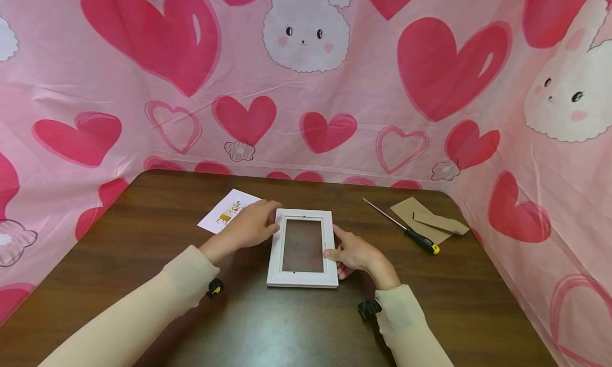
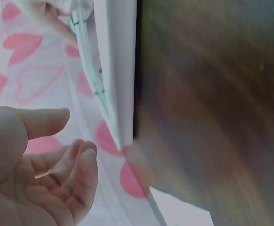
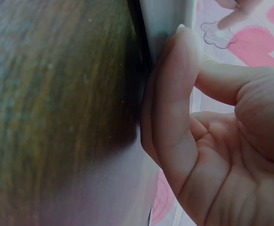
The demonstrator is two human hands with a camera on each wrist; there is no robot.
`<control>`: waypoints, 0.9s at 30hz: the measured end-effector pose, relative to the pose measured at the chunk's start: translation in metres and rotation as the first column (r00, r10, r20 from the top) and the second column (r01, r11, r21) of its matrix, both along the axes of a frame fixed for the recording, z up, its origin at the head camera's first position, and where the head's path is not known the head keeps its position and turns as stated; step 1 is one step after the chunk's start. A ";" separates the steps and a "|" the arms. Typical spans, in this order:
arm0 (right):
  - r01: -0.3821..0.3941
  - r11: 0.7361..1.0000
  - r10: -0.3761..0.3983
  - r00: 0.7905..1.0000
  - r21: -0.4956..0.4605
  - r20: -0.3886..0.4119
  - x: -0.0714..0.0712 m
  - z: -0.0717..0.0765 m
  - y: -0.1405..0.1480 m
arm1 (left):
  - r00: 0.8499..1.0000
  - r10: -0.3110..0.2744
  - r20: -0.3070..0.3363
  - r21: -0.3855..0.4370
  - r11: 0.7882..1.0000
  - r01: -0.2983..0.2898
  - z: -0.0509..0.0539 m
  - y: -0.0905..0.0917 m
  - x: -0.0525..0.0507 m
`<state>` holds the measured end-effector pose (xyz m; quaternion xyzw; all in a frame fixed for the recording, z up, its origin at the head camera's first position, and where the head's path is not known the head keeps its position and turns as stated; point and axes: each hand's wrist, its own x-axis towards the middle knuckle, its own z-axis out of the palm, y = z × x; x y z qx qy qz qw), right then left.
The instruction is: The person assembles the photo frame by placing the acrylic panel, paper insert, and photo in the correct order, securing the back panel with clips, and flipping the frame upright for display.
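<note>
A white picture frame (image 1: 274, 261) lies on the table with its rectangular opening facing up; small dark tabs show on the opening's inner edge. My right hand (image 1: 356, 253) holds the frame's right side, thumb on top and fingers against the outer edge, as the right wrist view also shows at the frame's side wall (image 3: 169, 19). Beside the frame's upper left corner is my left hand (image 1: 248, 223). In the left wrist view that hand (image 2: 47, 165) is loosely curled, apart from the frame (image 2: 120, 70), holding nothing.
A white card (image 1: 212, 221) with a printed plant lies at left, partly behind the left hand. To the right are a black-and-yellow screwdriver (image 1: 421, 240) and a brown cardboard backing (image 1: 408, 205) with a folded flap. A pink heart-patterned cloth (image 1: 306, 91) encloses the table (image 1: 143, 223).
</note>
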<state>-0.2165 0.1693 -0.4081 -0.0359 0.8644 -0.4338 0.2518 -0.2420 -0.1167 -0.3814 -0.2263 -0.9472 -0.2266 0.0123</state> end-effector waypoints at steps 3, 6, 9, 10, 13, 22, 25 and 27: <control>0.001 1.000 -0.001 1.000 -0.002 0.000 0.000 0.000 0.000 | 0.998 0.056 -0.009 0.006 0.998 -0.056 0.005 -0.009 -0.003; 0.003 1.000 -0.003 1.000 -0.002 0.000 0.000 0.000 0.000 | 0.993 0.121 -0.010 -0.022 0.992 -0.121 0.005 -0.018 -0.007; 0.006 1.000 -0.006 1.000 -0.005 0.001 0.001 0.000 0.000 | 0.985 0.172 -0.016 -0.066 0.983 -0.173 0.003 -0.025 -0.009; 0.006 1.000 -0.006 1.000 -0.005 0.000 0.000 0.000 0.000 | 0.982 0.189 -0.021 -0.078 0.979 -0.190 0.001 -0.027 -0.010; 0.006 1.000 -0.006 1.000 -0.006 0.000 0.000 -0.001 0.000 | 0.972 0.233 -0.035 -0.110 0.966 -0.235 -0.003 -0.032 -0.013; 0.003 1.000 -0.003 1.000 -0.020 0.010 0.001 -0.001 0.000 | 0.944 0.331 0.012 -0.180 0.929 -0.323 -0.015 -0.043 -0.023; -0.003 1.000 0.003 1.000 -0.020 0.012 0.000 0.000 0.000 | 0.939 0.344 0.027 -0.199 0.922 -0.332 -0.018 -0.045 -0.025; -0.003 1.000 0.004 1.000 -0.019 0.012 0.000 0.001 0.001 | 0.938 0.344 0.035 -0.204 0.922 -0.331 -0.019 -0.045 -0.026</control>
